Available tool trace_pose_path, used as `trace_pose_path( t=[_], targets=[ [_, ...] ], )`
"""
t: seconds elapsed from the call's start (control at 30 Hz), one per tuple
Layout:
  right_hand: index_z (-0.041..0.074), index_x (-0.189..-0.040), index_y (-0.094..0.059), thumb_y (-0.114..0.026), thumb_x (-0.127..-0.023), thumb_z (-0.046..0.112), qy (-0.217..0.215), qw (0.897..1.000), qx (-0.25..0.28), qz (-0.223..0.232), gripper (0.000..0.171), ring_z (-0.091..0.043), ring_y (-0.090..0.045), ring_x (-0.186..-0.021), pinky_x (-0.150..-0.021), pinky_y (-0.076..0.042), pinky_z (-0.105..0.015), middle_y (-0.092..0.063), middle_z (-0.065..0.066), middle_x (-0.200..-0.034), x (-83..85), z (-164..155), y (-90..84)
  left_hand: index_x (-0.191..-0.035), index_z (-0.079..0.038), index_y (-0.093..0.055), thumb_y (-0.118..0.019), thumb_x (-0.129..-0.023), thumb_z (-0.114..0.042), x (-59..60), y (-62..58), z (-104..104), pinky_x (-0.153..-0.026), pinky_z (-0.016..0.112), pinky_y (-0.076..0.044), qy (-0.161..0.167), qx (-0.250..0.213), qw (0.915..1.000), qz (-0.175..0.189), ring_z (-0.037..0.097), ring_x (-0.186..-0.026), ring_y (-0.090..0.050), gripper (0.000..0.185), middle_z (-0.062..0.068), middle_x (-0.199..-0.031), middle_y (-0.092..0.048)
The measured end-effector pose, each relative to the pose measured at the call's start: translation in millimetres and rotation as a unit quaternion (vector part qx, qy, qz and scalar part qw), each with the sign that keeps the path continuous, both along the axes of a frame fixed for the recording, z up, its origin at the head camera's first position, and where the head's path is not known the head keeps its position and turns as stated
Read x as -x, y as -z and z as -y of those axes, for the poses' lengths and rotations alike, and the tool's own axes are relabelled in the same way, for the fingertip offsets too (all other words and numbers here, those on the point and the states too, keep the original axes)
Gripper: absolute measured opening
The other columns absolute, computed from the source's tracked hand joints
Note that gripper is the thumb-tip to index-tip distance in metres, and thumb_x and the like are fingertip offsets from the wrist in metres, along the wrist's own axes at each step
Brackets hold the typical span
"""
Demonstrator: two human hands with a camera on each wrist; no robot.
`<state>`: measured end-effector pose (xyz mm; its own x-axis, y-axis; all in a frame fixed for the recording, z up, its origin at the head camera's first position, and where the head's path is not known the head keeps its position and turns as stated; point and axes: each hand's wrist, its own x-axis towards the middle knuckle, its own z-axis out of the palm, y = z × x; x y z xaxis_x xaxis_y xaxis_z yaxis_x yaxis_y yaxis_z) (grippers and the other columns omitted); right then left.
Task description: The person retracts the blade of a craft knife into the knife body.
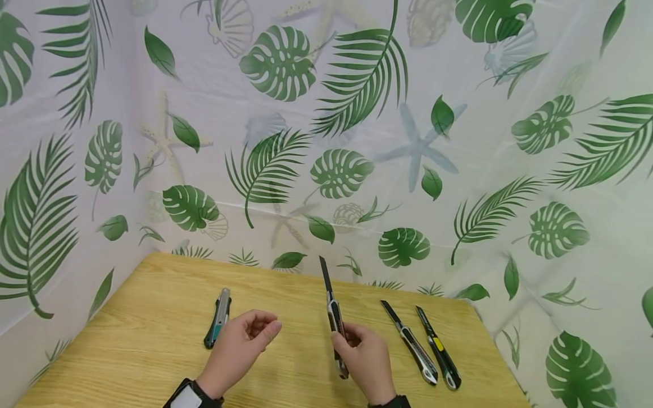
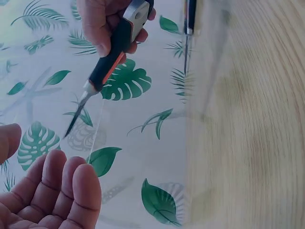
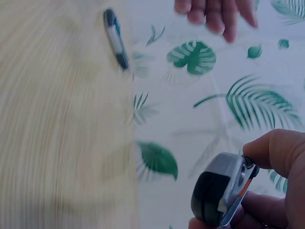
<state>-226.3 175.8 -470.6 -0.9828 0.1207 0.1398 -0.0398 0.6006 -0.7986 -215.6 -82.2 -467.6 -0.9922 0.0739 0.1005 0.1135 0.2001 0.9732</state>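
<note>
The right hand (image 1: pixel 364 357) grips a utility knife (image 1: pixel 334 317) by its handle, blade extended and pointing away, raised above the wooden bench (image 1: pixel 153 317). The left hand (image 1: pixel 240 345) hovers beside it, fingers loosely curled, holding nothing. A teal knife (image 1: pixel 218 317) lies left; two more knives (image 1: pixel 423 345) lie right.

A light wooden table (image 1: pixel 153 317) with a pale yellow grain fills the lower part of the head view, from seven o'clock across to five o'clock. Behind it and on both sides hangs a white plastic sheet (image 1: pixel 357 113), printed with green palm fronds, monstera leaves, faint shells and pale starfish. The sheet folds into a corner at ten o'clock and meets the table's far edge at about six o'clock. The light is soft and even, with no hard shadows.
</note>
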Motion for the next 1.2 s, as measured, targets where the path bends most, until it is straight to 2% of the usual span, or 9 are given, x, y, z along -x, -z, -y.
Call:
trace_pose_path(
  t=[0.13,0.27,0.4,0.53,0.73,0.9,1.2],
  targets=[
    [0.013,-0.113,-0.084,-0.081,-0.094,0.029,-0.013,0.998,0.053,-0.003,0.025,-0.013,-0.068,-0.077,-0.068,-0.056,-0.026,-0.078,-0.001,-0.087,-10.6,22,-9.8,-0.123,-0.004,-0.073,-0.073,-0.103,-0.040,-2.5,2.1,2,-0.074,0.029,-0.062,0.025,-0.062,0.9968,0.045,0.019,-0.087,-0.071,0.042,0.007,-0.103,-0.075],
    [0.013,-0.113,-0.083,-0.082,-0.094,0.031,-0.028,0.994,0.106,-0.006,0.026,-0.014,-0.070,-0.084,-0.068,-0.058,-0.025,-0.080,-0.003,-0.095,-19.5,37,-19.6,-0.134,0.001,-0.067,-0.070,-0.105,-0.042,-8.6,7.4,-4,-0.081,0.033,-0.064,0.064,-0.108,0.9888,0.079,0.023,-0.096,-0.075,0.052,0.009,-0.113,-0.076],
    [0.011,-0.114,-0.082,-0.082,-0.095,0.032,-0.043,0.989,0.138,-0.002,0.028,-0.016,-0.070,-0.089,-0.068,-0.059,-0.025,-0.080,-0.004,-0.098,-26.0,46,-27.5,-0.144,0.004,-0.060,-0.065,-0.108,-0.041,-15.5,12.5,-13,-0.087,0.038,-0.065,0.099,-0.153,0.9782,0.100,0.024,-0.102,-0.078,0.058,0.015,-0.126,-0.076],
    [0.011,-0.116,-0.082,-0.082,-0.096,0.031,-0.048,0.985,0.165,0.006,0.029,-0.017,-0.070,-0.091,-0.070,-0.059,-0.027,-0.079,-0.006,-0.101,-29.2,52,-30.9,-0.150,0.004,-0.057,-0.063,-0.109,-0.040,-20.8,15.7,-22,-0.089,0.038,-0.066,0.127,-0.186,0.9685,0.106,0.020,-0.104,-0.078,0.060,0.020,-0.136,-0.072],
    [0.009,-0.115,-0.080,-0.084,-0.094,0.028,-0.052,0.981,0.187,0.010,0.029,-0.015,-0.069,-0.093,-0.071,-0.060,-0.025,-0.078,-0.007,-0.103,-32.4,57,-28.9,-0.153,0.002,-0.055,-0.067,-0.106,-0.039,-29.6,17.3,-30,-0.087,0.034,-0.065,0.148,-0.195,0.9647,0.097,0.019,-0.116,-0.075,0.063,0.023,-0.147,-0.065],
    [0.008,-0.117,-0.079,-0.084,-0.094,0.029,-0.052,0.981,0.187,0.007,0.032,-0.015,-0.068,-0.093,-0.072,-0.059,-0.024,-0.078,-0.007,-0.102,-34.4,57,-28.8,-0.154,0.001,-0.054,-0.073,-0.104,-0.034,-32.0,15.8,-32,-0.087,0.031,-0.064,0.155,-0.197,0.9637,0.092,0.022,-0.121,-0.074,0.065,0.023,-0.149,-0.063],
    [0.007,-0.116,-0.077,-0.086,-0.092,0.029,-0.047,0.978,0.204,0.011,0.034,-0.016,-0.069,-0.092,-0.072,-0.061,-0.025,-0.076,-0.007,-0.102,-36.0,57,-29.1,-0.153,0.002,-0.055,-0.073,-0.103,-0.033,-29.6,14.6,-31,-0.085,0.029,-0.064,0.167,-0.203,0.9603,0.092,0.016,-0.104,-0.076,0.063,0.017,-0.135,-0.074]
  ],
)
